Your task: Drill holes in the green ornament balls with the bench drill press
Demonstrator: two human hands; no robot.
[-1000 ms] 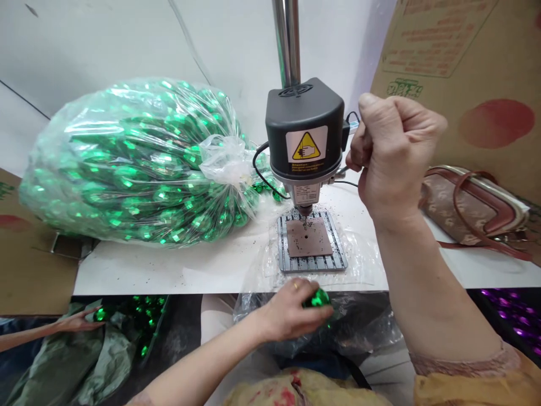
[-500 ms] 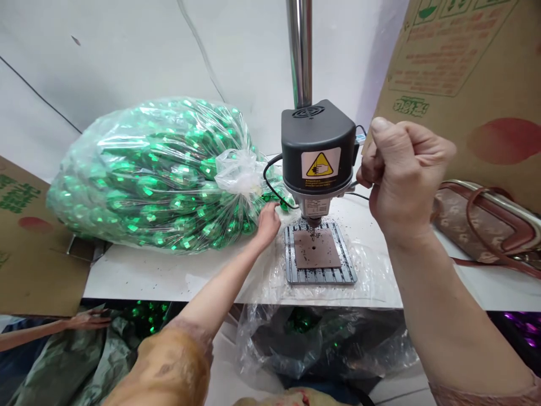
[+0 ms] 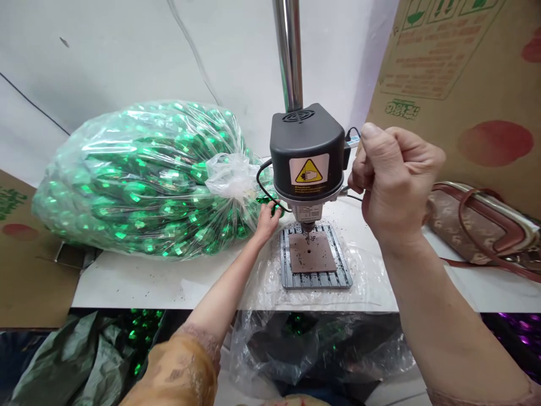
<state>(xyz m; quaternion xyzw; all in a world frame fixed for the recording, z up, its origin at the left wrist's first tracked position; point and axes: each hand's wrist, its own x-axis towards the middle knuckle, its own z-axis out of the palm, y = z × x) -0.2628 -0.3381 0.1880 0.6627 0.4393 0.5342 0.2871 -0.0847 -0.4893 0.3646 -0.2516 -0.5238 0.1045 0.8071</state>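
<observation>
Across the white tabletop (image 3: 169, 282), the big clear bag of green faceted beads (image 3: 139, 180) fills the nine-to-eleven o'clock side, its knotted mouth pointing toward the small bench drill (image 3: 306, 155) at twelve o'clock, and a brown handbag (image 3: 477, 223) lies at three o'clock before a tilted cardboard box (image 3: 460, 84). Below the drill head sits the slotted base plate (image 3: 315, 262) with a brown pad on it, dusted with dark chips, the bit standing just above the pad's hole. The right hand (image 3: 395, 180) is balled into a fist at the drill's two o'clock side, fingers curled tight around what seems to be the feed lever, though the lever itself is mostly hidden. The left hand (image 3: 267, 220) reaches to the bag's mouth at the plate's ten o'clock corner, fingers bent and close together on the loose beads spilling there; whether one is already pinched I cannot tell. To do this step well, I judge the left fingers should take a single bead, seat it squarely over the pad's hole and keep clear of the bit, with the lever held up until the bead sits steady.
</observation>
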